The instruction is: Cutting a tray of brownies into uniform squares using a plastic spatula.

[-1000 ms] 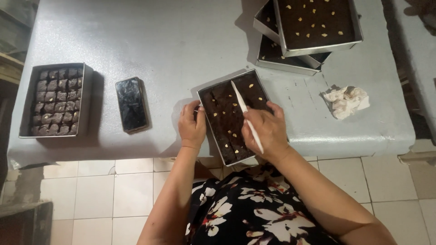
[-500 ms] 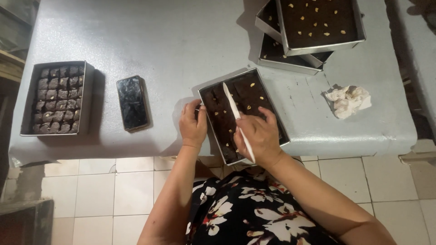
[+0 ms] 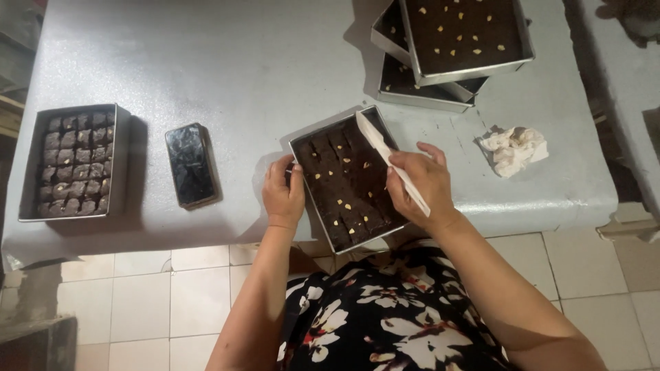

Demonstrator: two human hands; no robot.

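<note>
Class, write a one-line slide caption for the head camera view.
Right hand draws a white cutter through a tray of brownie; left hand steadies its rim.

Four metal trays of dark brown cake are in view. One tray [image 3: 347, 180] lies directly between the fingers of the left hand [image 3: 283, 194] and those of the right hand [image 3: 421, 180]. One tray of cut squares [image 3: 74, 161] sits well to the left of the left fingers. Two stacked trays [image 3: 450, 48] stand beyond the right fingers, the upper one dotted with pale nut pieces. There is one white cutter [image 3: 390, 161], gripped in the right fingers, one dark phone [image 3: 192, 165] just left of the left fingers, one crumpled white cloth [image 3: 513, 148] right of the right fingers, and one grey counter [image 3: 227, 62].
</note>
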